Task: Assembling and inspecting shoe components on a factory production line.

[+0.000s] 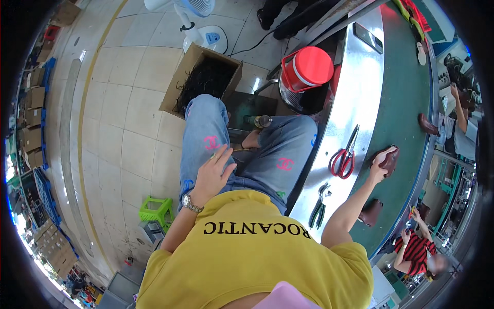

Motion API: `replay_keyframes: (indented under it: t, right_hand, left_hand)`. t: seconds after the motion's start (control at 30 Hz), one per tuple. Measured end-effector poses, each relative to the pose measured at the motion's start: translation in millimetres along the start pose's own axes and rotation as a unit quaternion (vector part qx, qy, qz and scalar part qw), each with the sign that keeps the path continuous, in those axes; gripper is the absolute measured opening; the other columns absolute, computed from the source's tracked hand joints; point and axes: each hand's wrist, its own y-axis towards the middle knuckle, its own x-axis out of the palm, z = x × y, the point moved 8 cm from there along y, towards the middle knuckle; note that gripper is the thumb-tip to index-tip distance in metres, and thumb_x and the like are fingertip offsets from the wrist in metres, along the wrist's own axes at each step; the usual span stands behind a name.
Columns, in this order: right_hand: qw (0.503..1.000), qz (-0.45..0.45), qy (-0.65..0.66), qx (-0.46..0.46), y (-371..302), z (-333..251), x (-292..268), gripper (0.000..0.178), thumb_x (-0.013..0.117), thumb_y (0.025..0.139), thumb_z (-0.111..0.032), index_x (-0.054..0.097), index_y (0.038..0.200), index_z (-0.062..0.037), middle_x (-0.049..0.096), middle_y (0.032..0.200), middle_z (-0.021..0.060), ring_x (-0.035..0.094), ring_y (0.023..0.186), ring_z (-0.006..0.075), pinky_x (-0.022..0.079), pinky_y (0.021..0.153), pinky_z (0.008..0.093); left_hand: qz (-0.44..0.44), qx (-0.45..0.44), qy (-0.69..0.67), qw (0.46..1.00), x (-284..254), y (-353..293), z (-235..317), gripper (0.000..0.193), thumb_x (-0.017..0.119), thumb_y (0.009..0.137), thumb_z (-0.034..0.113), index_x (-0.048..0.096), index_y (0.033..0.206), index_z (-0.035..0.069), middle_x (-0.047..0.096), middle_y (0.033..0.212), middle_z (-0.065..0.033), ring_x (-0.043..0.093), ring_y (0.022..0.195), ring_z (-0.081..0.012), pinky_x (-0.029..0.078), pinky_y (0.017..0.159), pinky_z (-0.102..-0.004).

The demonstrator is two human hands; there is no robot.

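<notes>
My right hand (378,166) reaches out over the steel counter edge (355,98) onto the green conveyor belt (401,92), and its fingers grip a dark brown shoe (390,157) lying there. My left hand (213,174), with a metal wristwatch, rests flat on my left jeans thigh, fingers apart and holding nothing. Red-handled scissors (343,157) lie on the steel just left of the shoe. Black pliers (319,205) lie nearer to me by my right forearm. A second brown shoe (371,212) sits on the belt beside my right elbow.
A red-lidded bucket (307,68) stands beside the counter, and an open cardboard box (203,77) of black strands sits beyond my knees. A green stool (156,210) and a white fan base (207,34) stand on the tiled floor. Other people (418,252) work across the belt.
</notes>
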Motion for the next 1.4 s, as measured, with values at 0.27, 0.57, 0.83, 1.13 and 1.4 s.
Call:
replay_keyframes:
  t: [0.27,0.57,0.83,1.13,1.4]
  right_hand:
    - [0.852,0.035,0.237,-0.466,-183,-280,-69,0.044,0.073,0.08,-0.012,0.059,0.12,-0.0007,0.057,0.122,0.0171,0.051,0.115,0.0366,0.041,0.098,0.0456]
    - [0.567,0.038,-0.123,-0.814,-340,-408,53,0.061,0.05,0.089,-0.029,0.035,0.146,-0.0108,0.023,0.156,0.0158,0.019,0.145,0.0319,0.014,0.117,0.0534]
    - [0.389,0.056,-0.293,-0.871,-319,-333,140,0.048,0.043,0.092,-0.025,0.049,0.135,-0.0039,0.05,0.134,0.0186,0.033,0.136,0.034,0.011,0.117,0.0524]
    - [0.465,-0.081,-0.144,-0.87,-329,-361,113,0.046,0.048,0.087,-0.016,0.049,0.13,-0.0017,0.066,0.096,0.0115,0.059,0.098,0.026,0.038,0.098,0.0408]
    - [0.764,-0.32,0.241,-0.505,-260,-373,58,0.079,0.073,0.079,-0.015,0.029,0.144,-0.0051,0.061,0.105,0.029,0.062,0.097,0.0414,0.047,0.084,0.0457]
  left_hand:
    - [-0.028,-0.002,-0.06,0.998,-20,23,-44,0.037,0.062,0.09,0.022,0.058,0.121,0.001,0.06,0.123,-0.0186,0.06,0.109,-0.0355,0.049,0.09,-0.0405]
    - [0.062,-0.063,-0.015,0.996,-60,-6,-79,0.037,0.061,0.09,0.026,0.059,0.121,0.006,0.063,0.119,-0.0173,0.062,0.102,-0.0364,0.051,0.086,-0.0415]
    - [0.046,-0.11,-0.003,0.993,-62,-12,-97,0.04,0.059,0.092,0.032,0.058,0.123,0.007,0.063,0.119,-0.015,0.063,0.1,-0.0342,0.052,0.086,-0.0406]
    - [0.118,0.098,-0.21,0.966,-180,48,36,0.035,0.064,0.09,0.022,0.062,0.122,0.007,0.063,0.122,-0.0149,0.064,0.106,-0.0293,0.051,0.088,-0.036]
    - [0.07,0.493,-0.525,0.691,-301,-12,159,0.027,0.062,0.094,0.017,0.066,0.109,-0.005,0.061,0.114,-0.03,0.058,0.109,-0.0461,0.05,0.093,-0.0484]
